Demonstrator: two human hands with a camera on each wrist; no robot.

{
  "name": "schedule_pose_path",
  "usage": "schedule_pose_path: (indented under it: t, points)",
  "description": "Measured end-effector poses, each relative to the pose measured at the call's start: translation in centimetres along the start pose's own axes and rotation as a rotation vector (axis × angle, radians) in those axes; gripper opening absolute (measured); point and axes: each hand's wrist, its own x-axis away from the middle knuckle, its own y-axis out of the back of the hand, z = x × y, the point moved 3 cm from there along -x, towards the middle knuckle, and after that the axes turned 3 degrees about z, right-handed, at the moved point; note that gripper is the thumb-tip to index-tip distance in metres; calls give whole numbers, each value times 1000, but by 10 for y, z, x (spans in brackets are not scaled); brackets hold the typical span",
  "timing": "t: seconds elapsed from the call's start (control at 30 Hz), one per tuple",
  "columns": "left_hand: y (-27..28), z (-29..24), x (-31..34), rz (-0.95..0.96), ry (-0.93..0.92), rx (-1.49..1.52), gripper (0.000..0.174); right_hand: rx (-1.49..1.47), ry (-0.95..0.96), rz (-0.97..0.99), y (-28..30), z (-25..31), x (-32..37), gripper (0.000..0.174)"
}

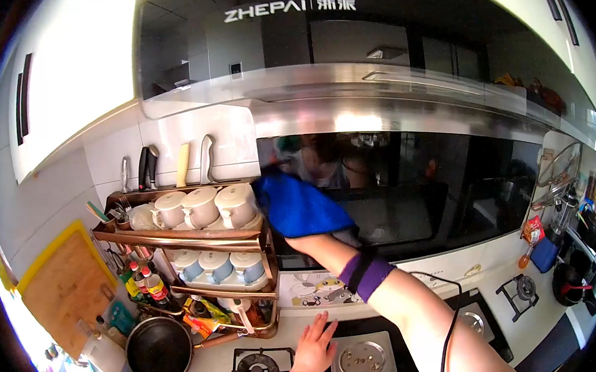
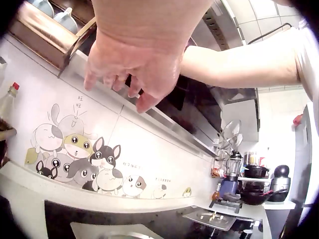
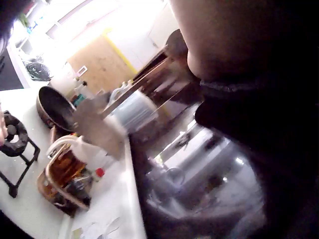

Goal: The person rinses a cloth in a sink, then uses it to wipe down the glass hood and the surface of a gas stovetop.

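Note:
A blue cloth or mitt (image 1: 306,206) covers my right hand (image 1: 305,243) and lies against the left part of the glossy black panel (image 1: 395,214), beside the rack of lidded jars. The fingers under it are hidden; in the right wrist view the covering (image 3: 239,114) is very dark. Low in the head view, my left hand (image 1: 313,349) hangs over the stove edge between two burners, fingers spread and holding nothing. In the left wrist view that hand (image 2: 139,64) shows its fingers loosely extended in front of the wall with cartoon stickers.
The copper-coloured rack (image 1: 178,241) holds jars and bottles, with knives standing behind it. A black frying pan (image 1: 159,351) and a cutting board (image 1: 69,285) are at the left. The range hood (image 1: 374,86) juts out above. A thin black cable crosses my right forearm.

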Motion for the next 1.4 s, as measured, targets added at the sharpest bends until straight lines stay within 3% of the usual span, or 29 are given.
schedule_pose_path:
  t: [0.13, 0.17, 0.33, 0.4, 0.47, 0.5, 0.57, 0.63, 0.7, 0.73, 0.8, 0.87, 0.97, 1.0, 1.07, 1.1, 1.2, 1.4]
  points:
    - [2, -8, 31, 56, -17, 25, 59, -12, -12, 2, 5, 17, 32, 13]
    - [3, -7, 36, 78, -11, 35, 57, 22, -107, 198, -2, 5, 31, 18]
    - [10, -6, 43, 110, -2, 66, 55, 289, 250, -159, 29, -5, -37, 30]
    - [6, -5, 39, 117, -2, 94, 54, 98, 343, -215, 53, 17, -77, 32]
    - [0, -6, 32, 124, -11, 118, 55, 234, 351, -165, 46, 6, -85, 34]
    - [5, -16, 33, -184, -172, -58, 44, 282, 355, -170, 52, 2, -80, 36]
    - [-2, -10, 34, -111, -142, 55, 50, 377, 370, -177, 70, -9, -65, 38]
    - [-8, -5, 46, -72, -114, 133, 53, 463, 327, -131, 91, -31, -48, 39]
    - [-8, 2, 55, -76, -106, 163, 52, 483, 13, -20, 118, -57, -20, 42]
    - [-6, 6, 59, -73, -101, 174, 52, 694, 25, -122, 124, -76, -6, 51]
    - [-1, 8, 66, -64, -89, 199, 51, 803, 88, -293, 112, -102, 13, 42]
    - [4, 7, 66, -58, -94, 186, 49, 676, -14, -262, 93, -86, -2, 38]
    - [-7, 11, 62, -43, -86, 178, 48, 560, 96, -24, 55, -31, -39, 27]
    - [-14, 11, 58, -38, -83, 179, 48, 475, 338, -261, 23, -45, -46, 33]
    - [-22, 2, 43, -66, -140, 171, 48, 230, 207, -87, 9, -38, -61, 41]
    - [-29, 1, 36, -62, -141, 174, 47, 211, 221, -126, 12, -40, -63, 44]
    - [-50, -10, 18, -51, -162, 182, 50, 236, 259, -106, 46, -62, -51, 47]
    - [-64, -58, -26, 40, -210, 240, 56, 368, 238, -153, 177, -122, -3, 48]
